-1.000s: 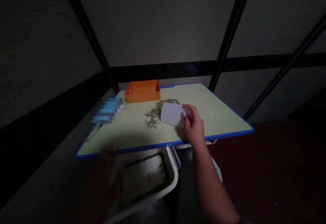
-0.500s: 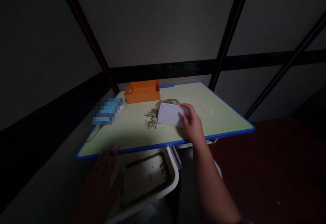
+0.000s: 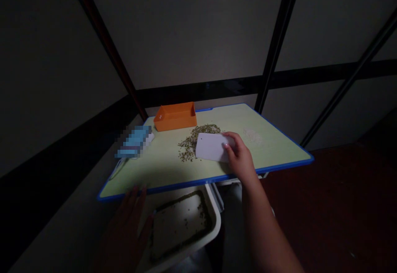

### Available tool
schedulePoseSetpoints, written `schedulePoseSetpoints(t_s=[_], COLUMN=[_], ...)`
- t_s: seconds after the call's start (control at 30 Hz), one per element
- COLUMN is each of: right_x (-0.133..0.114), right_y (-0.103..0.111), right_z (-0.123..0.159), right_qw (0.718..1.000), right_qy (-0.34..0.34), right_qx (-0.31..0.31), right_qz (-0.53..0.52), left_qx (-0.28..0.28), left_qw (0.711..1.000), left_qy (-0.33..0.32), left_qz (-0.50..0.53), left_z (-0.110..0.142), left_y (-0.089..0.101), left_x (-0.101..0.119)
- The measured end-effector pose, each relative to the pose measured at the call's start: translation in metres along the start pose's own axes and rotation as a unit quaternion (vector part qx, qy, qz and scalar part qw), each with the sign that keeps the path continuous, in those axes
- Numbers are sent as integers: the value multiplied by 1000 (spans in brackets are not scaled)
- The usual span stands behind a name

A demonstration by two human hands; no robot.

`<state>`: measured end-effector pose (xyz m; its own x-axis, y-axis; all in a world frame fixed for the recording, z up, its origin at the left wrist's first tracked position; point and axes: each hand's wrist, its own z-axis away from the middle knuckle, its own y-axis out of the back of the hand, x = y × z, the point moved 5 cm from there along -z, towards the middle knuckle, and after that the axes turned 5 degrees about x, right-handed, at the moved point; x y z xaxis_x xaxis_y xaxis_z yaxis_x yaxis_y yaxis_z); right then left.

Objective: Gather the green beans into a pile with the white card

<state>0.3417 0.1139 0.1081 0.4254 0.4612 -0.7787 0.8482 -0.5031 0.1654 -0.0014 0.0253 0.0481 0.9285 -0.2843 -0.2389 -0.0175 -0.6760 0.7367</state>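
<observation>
My right hand (image 3: 240, 155) grips a flat white scraper (image 3: 211, 147) by its right end, thumb on the upper face. The scraper is tilted over the near right side of a scattered pile of small green beans or seeds (image 3: 189, 144), hiding part of it. My left hand (image 3: 128, 219), dim in shadow, has its fingers stretched out at the near left edge of the pale green table (image 3: 167, 171). Below that edge, beside the left hand, is a white tray (image 3: 215, 223) with some dark grains on its bottom and along its sides.
An orange open box (image 3: 176, 122) stands at the back left of the table. A blurred-out blue object (image 3: 135, 141) with a white cord lies at the left edge. On the right is a thin patch of pale grains (image 3: 252, 136). Panelled walls (image 3: 198, 29) rise close behind.
The scraper in my right hand has shifted slightly towards me, and more of the green pile shows beyond it. The view has moved a little. My left hand stays near the table edge.
</observation>
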Motion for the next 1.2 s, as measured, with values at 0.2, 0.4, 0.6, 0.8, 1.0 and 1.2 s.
schedulePoseSetpoints(t_s=[0.2,0.4,0.6,0.8,1.0,1.2], right_x=[-2,1,4,-19,-26,-3], right_y=[9,26,49,26,10,15], right_z=[1,-1,2,11,12,2], right_qw=[1000,996,976,988,996,997], right_qy=[-2,-6,-13,17,24,-15], right_qx=[2,83,211,143,60,59], right_qz=[-7,2,52,53,64,51], left_qx=[-41,-27,-27,-29,-39,0], left_qw=[995,989,989,993,997,1000], left_qy=[69,99,107,80,58,14], left_qz=[54,109,94,83,37,-7], left_z=[8,10,6,8,4,2], left_y=[-13,-19,-13,-15,-5,4], left_x=[-7,-5,0,-5,-2,0])
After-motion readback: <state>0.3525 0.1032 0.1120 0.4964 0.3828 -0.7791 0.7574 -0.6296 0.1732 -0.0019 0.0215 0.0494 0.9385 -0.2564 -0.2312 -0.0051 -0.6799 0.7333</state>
